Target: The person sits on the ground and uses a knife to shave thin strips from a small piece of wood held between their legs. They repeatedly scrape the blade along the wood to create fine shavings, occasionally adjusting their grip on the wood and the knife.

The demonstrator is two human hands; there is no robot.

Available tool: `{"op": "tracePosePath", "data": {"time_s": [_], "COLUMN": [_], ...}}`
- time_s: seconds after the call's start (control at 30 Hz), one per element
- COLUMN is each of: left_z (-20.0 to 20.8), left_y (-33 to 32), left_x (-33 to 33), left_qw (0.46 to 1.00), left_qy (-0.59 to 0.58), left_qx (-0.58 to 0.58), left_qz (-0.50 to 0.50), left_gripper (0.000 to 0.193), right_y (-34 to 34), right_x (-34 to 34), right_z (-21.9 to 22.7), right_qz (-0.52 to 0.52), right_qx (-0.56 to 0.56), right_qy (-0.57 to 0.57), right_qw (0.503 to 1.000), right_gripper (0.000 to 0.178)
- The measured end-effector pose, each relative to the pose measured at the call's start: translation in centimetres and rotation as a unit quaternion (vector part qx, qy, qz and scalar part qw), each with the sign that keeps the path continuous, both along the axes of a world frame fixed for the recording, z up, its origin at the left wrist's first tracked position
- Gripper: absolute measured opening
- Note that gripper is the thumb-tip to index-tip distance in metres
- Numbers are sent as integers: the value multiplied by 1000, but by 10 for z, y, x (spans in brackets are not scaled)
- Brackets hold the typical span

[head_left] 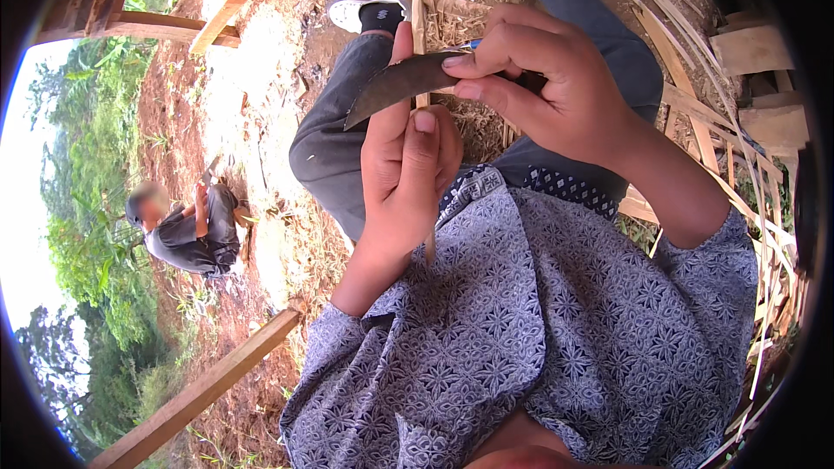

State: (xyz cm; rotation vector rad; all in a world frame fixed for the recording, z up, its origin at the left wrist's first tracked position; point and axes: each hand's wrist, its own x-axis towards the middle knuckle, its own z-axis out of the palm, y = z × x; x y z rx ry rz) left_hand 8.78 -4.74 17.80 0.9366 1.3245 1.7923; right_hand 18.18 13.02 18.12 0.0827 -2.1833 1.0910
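Note:
My right hand (565,87) is closed around a knife, thumb and forefinger pinching its dark, curved blade (395,87) near the handle. The handle is mostly hidden in my palm. The blade points left and lies across the raised forefinger of my left hand (404,161). The other fingers of that hand are curled around a thin wooden strip (419,30). The strip runs away from me between my legs, and its near end shows below my wrist. A small blue thing behind my right fingers is too covered to name.
Long split strips (695,117) and wood pieces (756,49) lie at the right. A wooden beam (208,386) slants at the lower left, and another beam (239,2) stands at the upper left. Another person (195,226) squats on the slope at the left. Shavings litter the dirt.

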Motion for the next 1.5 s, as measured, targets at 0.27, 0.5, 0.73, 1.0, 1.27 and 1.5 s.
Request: {"op": "tracePosePath", "data": {"time_s": [0.27, 0.5, 0.73, 1.0, 1.27, 1.5], "left_z": [4, 6, 6, 1, 2, 1], "left_y": [-1, -3, -28, -8, -4, -3], "left_x": [10, 12, 13, 11, 12, 10], "left_qw": [1000, 999, 1000, 999, 998, 998], "left_qy": [1, 4, 18, 6, 18, 19], "left_qx": [1, 22, 11, -13, -13, -22], "left_qz": [13, 28, 1, 40, 57, 49], "left_gripper": [62, 64, 65, 63, 62, 62], "right_y": [2, 7, 80, 23, 1, 1], "right_x": [7, 5, 13, 16, 0, -1], "right_z": [-1, 1, 16, 3, 4, 2], "right_qz": [-12, -5, -273, -23, 72, 83], "right_qx": [9, 35, -123, -150, -76, -65], "right_qy": [-8, 30, 153, 0, -42, -39], "right_qw": [1000, 999, 942, 988, 994, 994], "right_gripper": [13, 13, 18, 21, 13, 13]}}
